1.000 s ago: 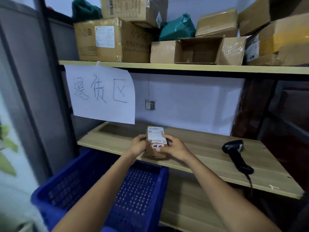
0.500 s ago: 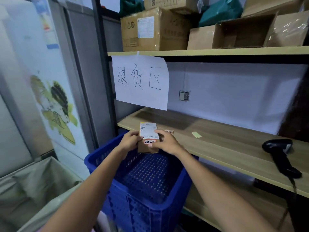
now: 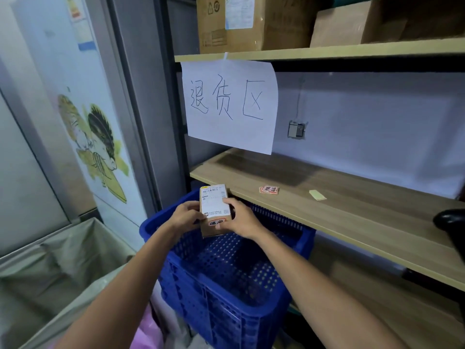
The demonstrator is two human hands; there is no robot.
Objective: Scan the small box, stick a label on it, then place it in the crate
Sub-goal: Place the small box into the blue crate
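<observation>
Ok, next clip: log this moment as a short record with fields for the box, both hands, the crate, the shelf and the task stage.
box: small cardboard box, white shipping label and orange sticker on its face
left hand: grips box's left side
right hand: grips box's right side
crate: blue, perforated, below the box; nothing visible inside
shelf: spare orange stickers, yellow slip
stage: box labelled, held above crate, not yet placed

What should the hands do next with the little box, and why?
Probably lower the small box down into the blue crate and let go. The left hand and right hand hold it right above the crate's opening, and the orange label is already stuck on its front, so placing it looks like what's left.
</observation>
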